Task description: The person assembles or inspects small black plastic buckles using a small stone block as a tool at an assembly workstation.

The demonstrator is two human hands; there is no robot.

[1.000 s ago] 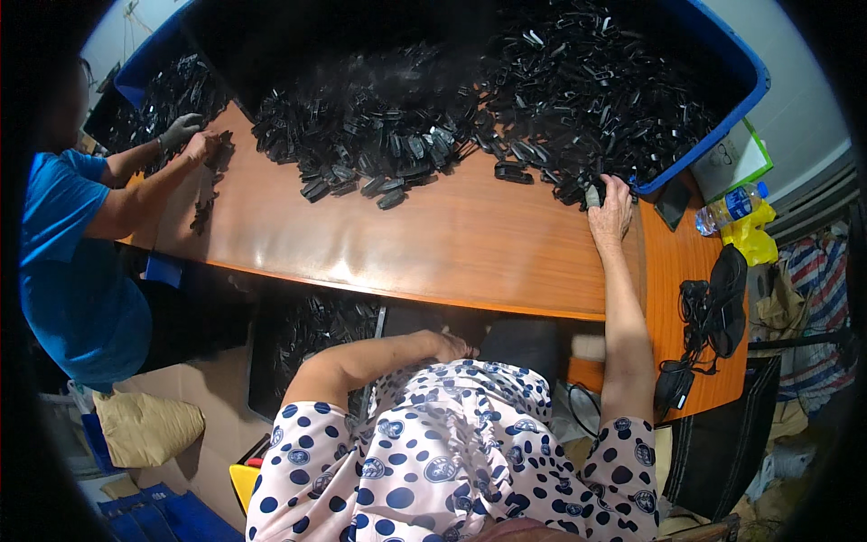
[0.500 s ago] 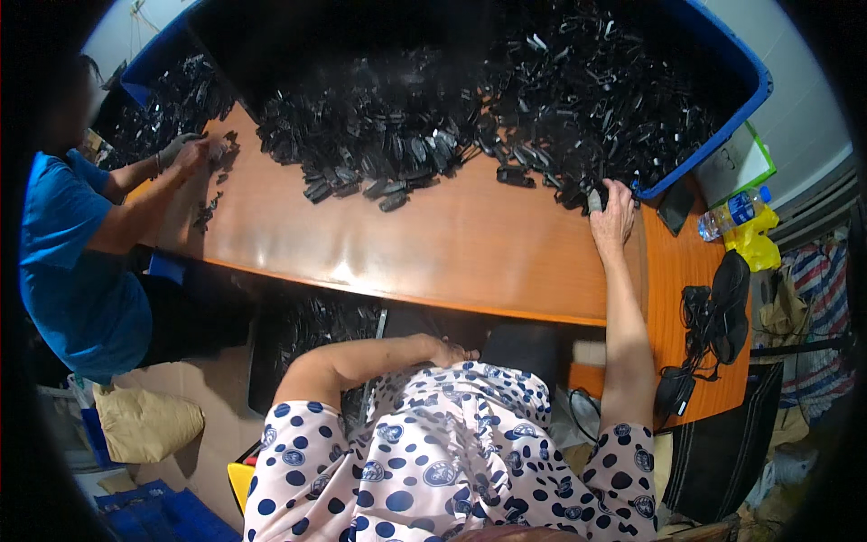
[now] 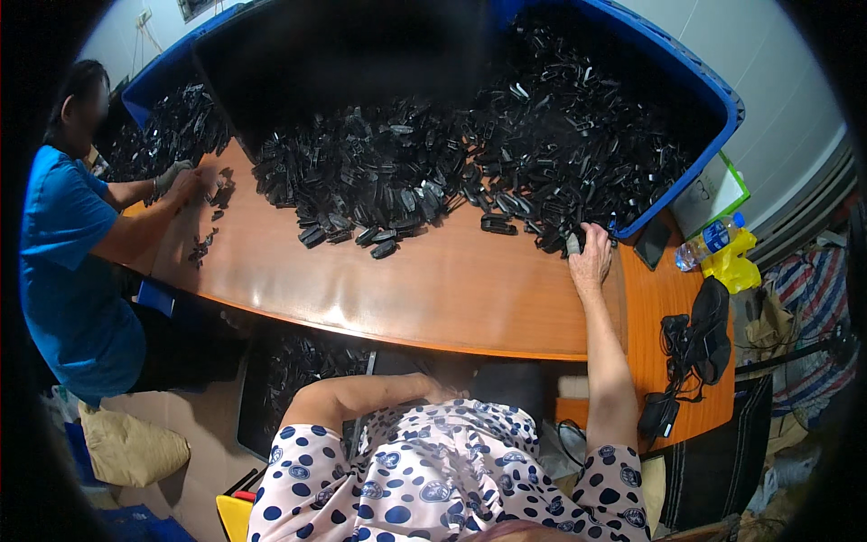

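My right hand (image 3: 591, 256) reaches over the wooden table to the near right edge of a heap of small black plastic parts (image 3: 578, 172). Its fingers curl down against the parts beside the blue bin's corner, and a pale grey cover sits on the thumb. What the fingertips grip, if anything, is hidden. My left hand (image 3: 444, 394) lies low at my lap, below the table's front edge. Its fingers are dark and mostly hidden. Several loose black parts (image 3: 384, 248) lie along the heap's front edge.
A blue bin (image 3: 713, 149) on its side spills the heap onto the table (image 3: 406, 298). At right are a phone (image 3: 652, 244), a water bottle (image 3: 711, 242), a yellow bag (image 3: 731, 262) and black cabled devices (image 3: 709, 334). A co-worker in blue (image 3: 81, 262) handles parts at left.
The view has shifted, so the table sits lower in the picture. My right hand stays at the heap's edge, and my left hand stays at my lap.
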